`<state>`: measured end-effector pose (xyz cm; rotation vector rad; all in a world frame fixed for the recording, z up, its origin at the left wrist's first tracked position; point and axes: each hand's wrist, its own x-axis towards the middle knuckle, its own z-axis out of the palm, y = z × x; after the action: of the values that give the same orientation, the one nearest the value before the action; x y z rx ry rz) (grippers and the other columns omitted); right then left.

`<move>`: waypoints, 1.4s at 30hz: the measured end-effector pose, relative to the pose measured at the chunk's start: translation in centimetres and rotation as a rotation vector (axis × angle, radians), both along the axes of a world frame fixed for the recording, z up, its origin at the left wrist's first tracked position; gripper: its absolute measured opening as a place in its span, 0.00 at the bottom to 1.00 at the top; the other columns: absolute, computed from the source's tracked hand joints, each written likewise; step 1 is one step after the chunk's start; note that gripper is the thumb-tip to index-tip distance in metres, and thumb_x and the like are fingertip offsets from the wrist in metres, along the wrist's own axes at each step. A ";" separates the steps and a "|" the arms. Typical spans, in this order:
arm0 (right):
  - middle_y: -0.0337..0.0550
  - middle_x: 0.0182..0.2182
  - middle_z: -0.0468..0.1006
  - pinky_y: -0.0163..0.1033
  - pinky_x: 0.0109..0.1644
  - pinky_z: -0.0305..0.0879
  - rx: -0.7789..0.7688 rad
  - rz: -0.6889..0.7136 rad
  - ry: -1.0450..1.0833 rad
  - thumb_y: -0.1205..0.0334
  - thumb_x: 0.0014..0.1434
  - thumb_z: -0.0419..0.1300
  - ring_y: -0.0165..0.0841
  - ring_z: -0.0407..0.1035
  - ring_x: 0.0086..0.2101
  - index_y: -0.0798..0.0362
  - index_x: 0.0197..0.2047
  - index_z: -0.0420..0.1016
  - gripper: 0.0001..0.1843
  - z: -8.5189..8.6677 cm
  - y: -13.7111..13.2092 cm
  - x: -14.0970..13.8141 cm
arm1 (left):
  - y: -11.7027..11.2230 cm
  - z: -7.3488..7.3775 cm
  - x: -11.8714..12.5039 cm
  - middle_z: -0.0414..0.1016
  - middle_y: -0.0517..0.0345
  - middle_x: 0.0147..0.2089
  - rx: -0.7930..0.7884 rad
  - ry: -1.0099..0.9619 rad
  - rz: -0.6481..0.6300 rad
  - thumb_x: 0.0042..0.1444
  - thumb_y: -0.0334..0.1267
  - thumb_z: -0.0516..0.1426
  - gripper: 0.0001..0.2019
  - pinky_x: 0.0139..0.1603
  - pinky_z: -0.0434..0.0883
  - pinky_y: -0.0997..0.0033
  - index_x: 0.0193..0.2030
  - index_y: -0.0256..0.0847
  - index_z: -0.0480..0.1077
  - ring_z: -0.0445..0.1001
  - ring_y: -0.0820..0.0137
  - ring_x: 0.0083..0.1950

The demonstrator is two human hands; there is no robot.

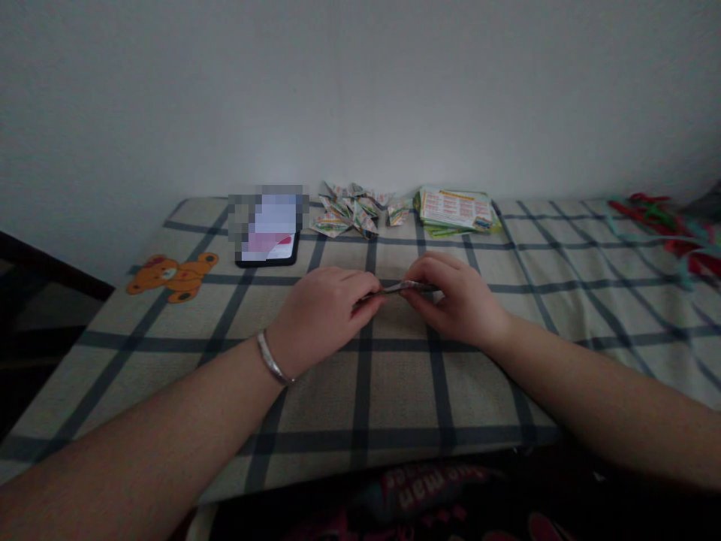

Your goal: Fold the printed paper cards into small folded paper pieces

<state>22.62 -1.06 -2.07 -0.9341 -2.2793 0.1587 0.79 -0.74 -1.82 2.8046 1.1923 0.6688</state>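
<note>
A thin folded piece of printed paper (401, 287) is held flat just above the checked cloth, pinched from both sides. My left hand (321, 312), with a silver bangle on its wrist, grips its left end with fingers curled. My right hand (456, 300) pinches its right end between thumb and fingers. Beyond the hands lies a heap of several small folded paper pieces (352, 210). A stack of printed flat sheets (455, 210) lies to the right of the heap.
A checked cloth (394, 391) covers the table, with a bear patch (172, 276) at the left. A phone (269, 229) lies at the back left. Red and green strips (670, 229) lie at the far right. A plain wall rises behind.
</note>
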 end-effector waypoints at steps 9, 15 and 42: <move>0.39 0.28 0.73 0.36 0.33 0.59 0.026 -0.145 0.008 0.61 0.58 0.61 0.31 0.66 0.30 0.52 0.34 0.72 0.04 -0.3 0.3 0.3 | 0.3 0.0 -0.1 0.79 0.55 0.37 -0.034 0.017 0.076 0.63 0.37 0.54 0.08 0.39 0.68 0.66 0.40 0.39 0.74 0.76 0.64 0.38; 0.39 0.29 0.74 0.36 0.34 0.60 -0.014 -0.207 0.038 0.61 0.58 0.62 0.31 0.67 0.31 0.52 0.34 0.73 0.04 -0.5 0.6 0.6 | 0.7 -0.3 -0.5 0.79 0.55 0.38 -0.061 -0.012 0.086 0.64 0.35 0.51 0.10 0.40 0.68 0.65 0.42 0.40 0.74 0.76 0.63 0.41; 0.40 0.30 0.75 0.34 0.33 0.61 -0.075 -0.041 0.027 0.63 0.58 0.62 0.30 0.69 0.31 0.53 0.34 0.73 0.03 -0.3 0.5 0.1 | 0.4 0.0 -0.3 0.78 0.56 0.36 0.024 -0.050 0.004 0.61 0.38 0.56 0.08 0.41 0.67 0.65 0.36 0.39 0.74 0.75 0.65 0.39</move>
<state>22.76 -0.60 -2.33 -1.0102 -2.2406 0.2387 0.53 -0.29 -1.87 2.7877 1.1900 0.7543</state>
